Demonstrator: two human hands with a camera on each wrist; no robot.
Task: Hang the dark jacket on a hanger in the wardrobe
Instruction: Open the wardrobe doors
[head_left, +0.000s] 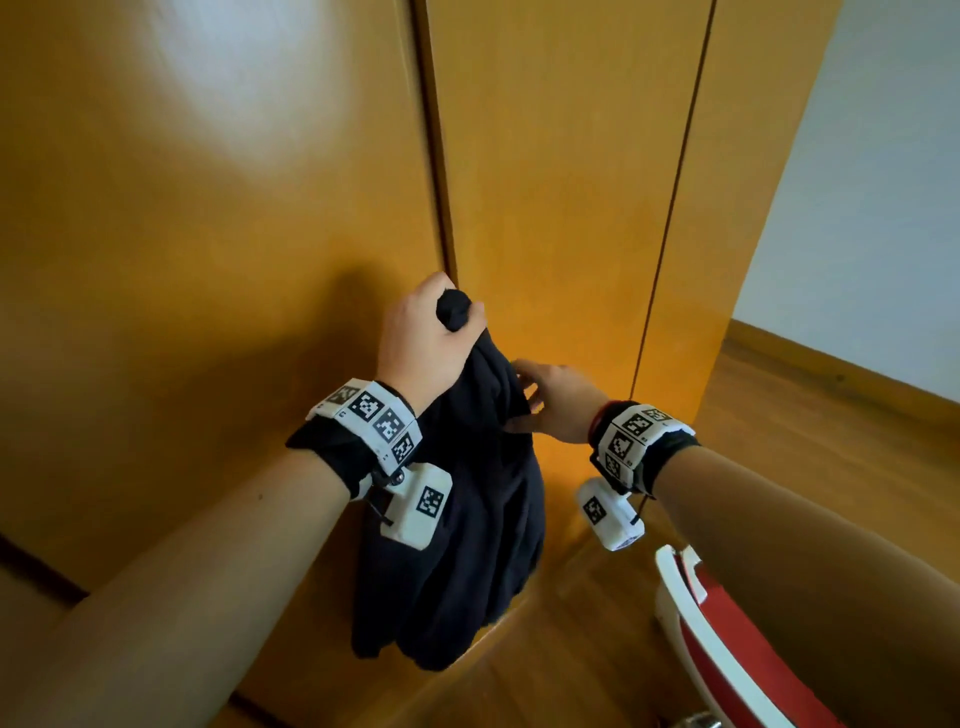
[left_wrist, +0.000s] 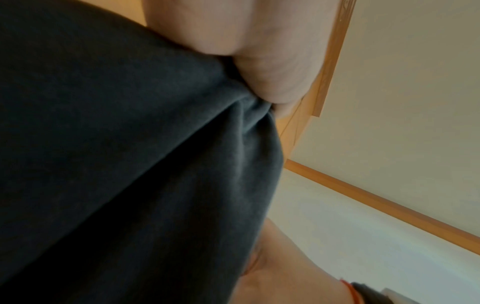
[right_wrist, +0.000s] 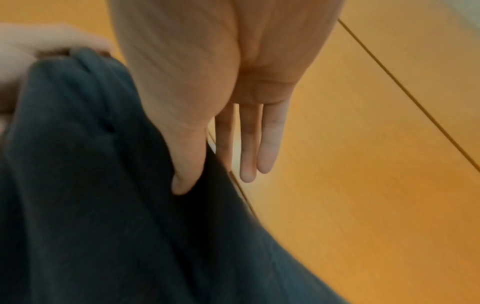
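The dark jacket (head_left: 467, 499) hangs bunched from my left hand (head_left: 431, 332), which grips its top in a fist in front of the closed wooden wardrobe doors (head_left: 550, 171). In the left wrist view the dark cloth (left_wrist: 130, 164) fills most of the picture under my curled fingers (left_wrist: 270, 78). My right hand (head_left: 550, 400) is beside the jacket on its right, fingers straight; in the right wrist view its thumb (right_wrist: 184, 164) touches the fabric (right_wrist: 103, 205) and the other fingers (right_wrist: 249, 148) point at the door. No hanger is in view.
The wardrobe has orange-brown doors with a dark seam (head_left: 439, 171) just behind my left hand and another seam (head_left: 670, 208) to the right. A white and red object (head_left: 727, 639) stands low at right on the wooden floor (head_left: 810, 415). A white wall (head_left: 872, 208) lies beyond.
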